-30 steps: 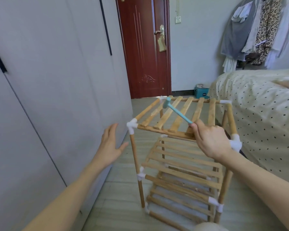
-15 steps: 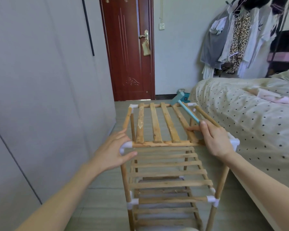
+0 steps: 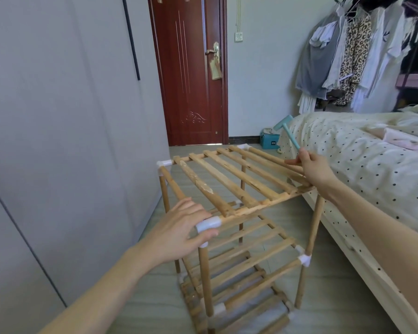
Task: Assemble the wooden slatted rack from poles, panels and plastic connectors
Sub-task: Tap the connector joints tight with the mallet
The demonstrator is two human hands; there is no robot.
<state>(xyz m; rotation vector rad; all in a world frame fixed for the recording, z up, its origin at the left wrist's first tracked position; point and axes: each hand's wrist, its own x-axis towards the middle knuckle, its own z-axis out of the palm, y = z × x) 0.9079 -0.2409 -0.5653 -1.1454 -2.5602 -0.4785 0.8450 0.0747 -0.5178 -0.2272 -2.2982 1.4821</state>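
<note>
While left hand grips the near corner connector, right hand holds one hammer above one three-shelf rack.

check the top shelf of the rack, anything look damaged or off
Yes. One slat of the top panel has pale, chipped patches, and the front rail looks rough and splintered along its edge. Otherwise the slats lie parallel. The left hand grips the near corner connector; the right hand holds a small teal hammer.

The rack stands mid-frame on the floor, wardrobe at left, bed at right, door behind.
</note>
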